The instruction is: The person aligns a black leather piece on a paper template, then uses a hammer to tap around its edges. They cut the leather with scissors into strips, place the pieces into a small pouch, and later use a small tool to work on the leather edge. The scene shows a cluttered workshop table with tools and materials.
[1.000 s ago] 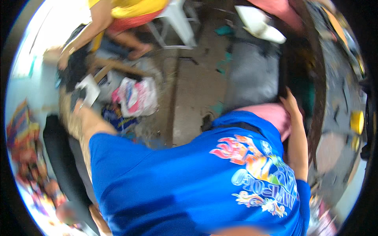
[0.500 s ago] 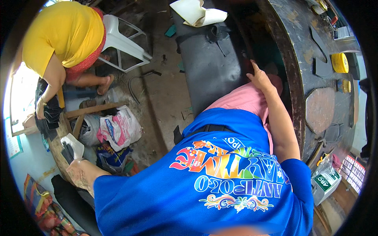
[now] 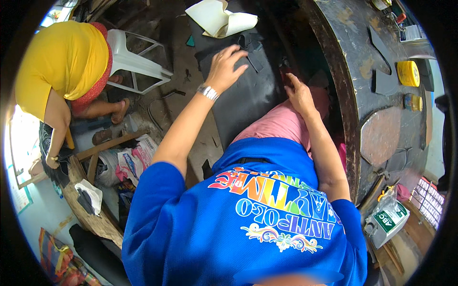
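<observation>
My left hand (image 3: 225,69), with a silver watch on the wrist, is stretched over the long black bench (image 3: 238,112). Its fingers are apart and hold nothing. Just beyond the fingertips lie some dark pieces (image 3: 247,44) with a strap-like strip; whether I touch them I cannot tell. My right hand (image 3: 301,97) hovers by or rests on my pink-clad leg (image 3: 274,121), fingers stretched out and holding nothing. On the wooden plank (image 3: 78,176) at the left sits a white wrapper-like piece (image 3: 95,196) with dark flat pieces in it.
A curled cream sheet (image 3: 222,20) lies at the bench's far end. To the right, a dark worktable (image 3: 350,28) bears a yellow tub (image 3: 408,74), a small jar (image 3: 413,102) and a flat slab (image 3: 380,136). A person in yellow (image 3: 62,62) bends beside a white stool (image 3: 133,59).
My left hand has left the white piece on the plank and swung right and forward over the bench. My right hand stays near my leg. The whole view has shifted slightly.
</observation>
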Tool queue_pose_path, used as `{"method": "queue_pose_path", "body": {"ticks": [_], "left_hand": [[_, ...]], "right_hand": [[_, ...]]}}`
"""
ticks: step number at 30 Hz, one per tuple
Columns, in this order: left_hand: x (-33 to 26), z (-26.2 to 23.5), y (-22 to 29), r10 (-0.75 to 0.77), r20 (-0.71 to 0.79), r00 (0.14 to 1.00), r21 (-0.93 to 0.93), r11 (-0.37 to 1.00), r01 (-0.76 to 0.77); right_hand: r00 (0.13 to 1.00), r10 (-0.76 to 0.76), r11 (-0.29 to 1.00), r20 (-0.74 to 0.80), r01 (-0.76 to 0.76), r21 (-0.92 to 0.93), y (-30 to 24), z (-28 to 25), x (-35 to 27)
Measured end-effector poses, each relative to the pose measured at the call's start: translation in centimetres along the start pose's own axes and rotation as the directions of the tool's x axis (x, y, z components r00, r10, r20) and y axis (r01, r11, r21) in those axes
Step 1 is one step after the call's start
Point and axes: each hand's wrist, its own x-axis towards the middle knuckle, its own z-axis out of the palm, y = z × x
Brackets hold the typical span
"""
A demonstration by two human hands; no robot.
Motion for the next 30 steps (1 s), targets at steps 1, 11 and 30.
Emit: {"method": "queue_pose_path", "body": {"ticks": [1,11,30], "left_hand": [[1.8,1.7,-0.2,-0.066,0.002,0.998,0.098,0.993,0.065],[3.0,3.1,0.8,-0.225,0.013,0.974,-0.318,0.923,0.217],[7.1,2.0,28.5,0.555,0.275,0.785,-0.878,0.478,-0.029]], "right_hand": [[0.999,0.040,0.998,0.009,-0.040,0.048,0.3,-0.1,-0.2],[0.971,0.239,0.833,-0.029,-0.189,0.520,-1.0,-1.3,-0.7],[0.639,0.132,0.907,-0.758,0.230,0.352,-6.7,-24.2,-16.0]]}}
